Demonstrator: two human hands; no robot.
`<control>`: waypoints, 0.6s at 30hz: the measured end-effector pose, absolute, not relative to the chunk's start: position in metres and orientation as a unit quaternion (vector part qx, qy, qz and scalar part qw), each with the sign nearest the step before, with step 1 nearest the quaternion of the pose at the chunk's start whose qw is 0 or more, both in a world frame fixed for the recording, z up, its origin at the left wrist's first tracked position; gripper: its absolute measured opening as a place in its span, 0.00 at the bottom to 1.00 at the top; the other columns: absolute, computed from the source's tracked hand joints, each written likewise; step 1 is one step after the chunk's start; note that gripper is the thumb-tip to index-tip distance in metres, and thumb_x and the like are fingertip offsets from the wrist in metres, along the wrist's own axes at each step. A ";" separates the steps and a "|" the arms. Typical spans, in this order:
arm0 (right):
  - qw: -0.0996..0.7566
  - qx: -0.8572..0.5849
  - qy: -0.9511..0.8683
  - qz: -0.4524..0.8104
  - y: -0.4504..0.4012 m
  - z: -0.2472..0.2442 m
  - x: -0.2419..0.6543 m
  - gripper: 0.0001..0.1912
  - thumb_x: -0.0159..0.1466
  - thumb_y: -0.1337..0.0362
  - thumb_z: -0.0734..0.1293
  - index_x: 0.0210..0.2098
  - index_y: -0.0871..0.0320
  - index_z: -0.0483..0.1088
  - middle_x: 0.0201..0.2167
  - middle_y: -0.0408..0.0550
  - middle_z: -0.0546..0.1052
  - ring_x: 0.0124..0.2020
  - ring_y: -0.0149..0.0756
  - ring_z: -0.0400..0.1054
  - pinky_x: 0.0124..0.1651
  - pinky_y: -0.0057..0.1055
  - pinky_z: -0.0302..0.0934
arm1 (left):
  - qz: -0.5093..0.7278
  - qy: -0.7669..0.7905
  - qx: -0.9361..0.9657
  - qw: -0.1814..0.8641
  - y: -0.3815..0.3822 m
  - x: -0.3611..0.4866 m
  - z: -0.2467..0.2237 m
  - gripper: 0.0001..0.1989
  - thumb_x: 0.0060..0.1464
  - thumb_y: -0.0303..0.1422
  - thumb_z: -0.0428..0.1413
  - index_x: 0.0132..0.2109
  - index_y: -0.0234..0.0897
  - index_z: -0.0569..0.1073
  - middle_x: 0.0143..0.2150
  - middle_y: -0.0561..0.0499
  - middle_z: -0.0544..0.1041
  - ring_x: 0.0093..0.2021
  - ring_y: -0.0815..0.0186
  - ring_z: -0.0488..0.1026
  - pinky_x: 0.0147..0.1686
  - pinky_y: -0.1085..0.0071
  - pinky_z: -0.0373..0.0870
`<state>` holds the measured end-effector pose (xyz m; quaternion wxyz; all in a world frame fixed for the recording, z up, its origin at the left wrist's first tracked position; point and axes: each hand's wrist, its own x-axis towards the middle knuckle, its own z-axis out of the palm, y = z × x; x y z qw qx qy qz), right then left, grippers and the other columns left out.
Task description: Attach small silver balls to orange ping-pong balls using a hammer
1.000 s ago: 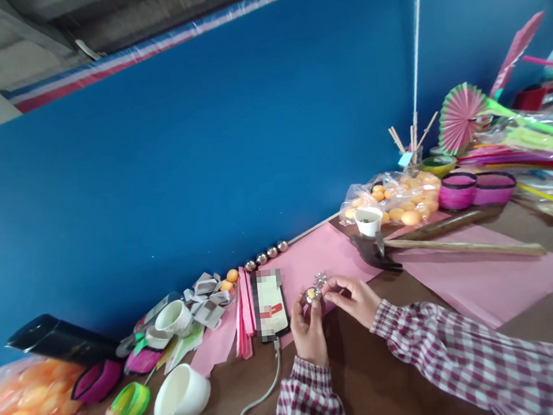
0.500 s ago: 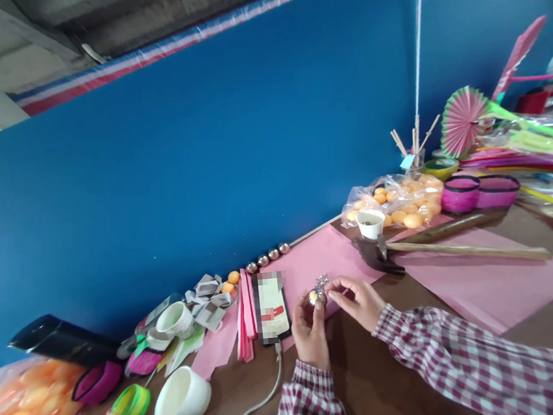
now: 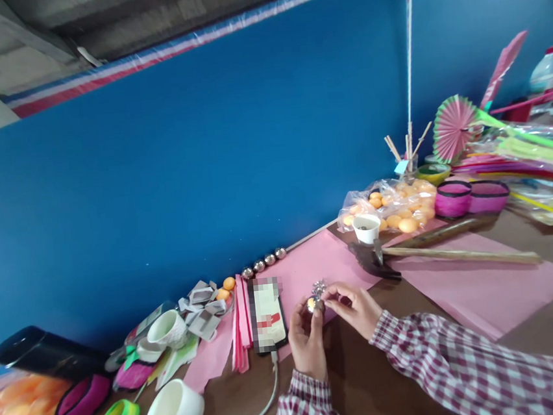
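My left hand is closed around a small round ball, part orange and part shiny silver, held between thumb and fingers just above the table's edge of pink paper. My right hand comes in from the right, thumb and forefinger pinched together close against the ball. Whatever sits between those fingertips is too small to make out. Just beyond the ball shows a cluster of small silver pieces; whether it is attached to the ball I cannot tell.
Left of my hands lie a phone with a cable and pink paper strips. Several shiny balls line the blue wall. A hammer, a white cup and bagged orange balls stand right. A larger white cup lies front left.
The view has shifted slightly, so most things sit a little further left. My right fingertips appear slightly nearer the ball, while my left hand keeps its hold.
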<state>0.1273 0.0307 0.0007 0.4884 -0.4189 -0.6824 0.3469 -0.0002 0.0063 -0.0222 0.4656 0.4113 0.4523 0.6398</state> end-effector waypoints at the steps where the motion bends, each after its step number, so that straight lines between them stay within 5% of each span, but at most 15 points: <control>1: 0.488 -0.421 -0.681 0.348 0.031 0.001 0.128 0.06 0.57 0.67 0.60 0.31 0.57 0.68 0.30 0.45 0.74 0.31 0.32 0.67 0.32 0.27 0.60 | 0.639 0.451 0.410 0.468 0.007 0.000 -0.023 0.19 0.45 0.34 0.55 0.46 0.35 0.65 0.46 0.44 0.71 0.47 0.62 0.68 0.47 0.65 0.63; 18: 0.502 -0.393 -0.667 0.386 0.026 0.004 0.128 0.07 0.58 0.64 0.59 0.31 0.58 0.67 0.30 0.45 0.73 0.32 0.33 0.66 0.35 0.28 0.60 | 0.652 0.442 0.365 0.496 0.006 0.000 -0.025 0.20 0.44 0.36 0.56 0.46 0.36 0.66 0.45 0.44 0.72 0.46 0.61 0.69 0.47 0.63 0.63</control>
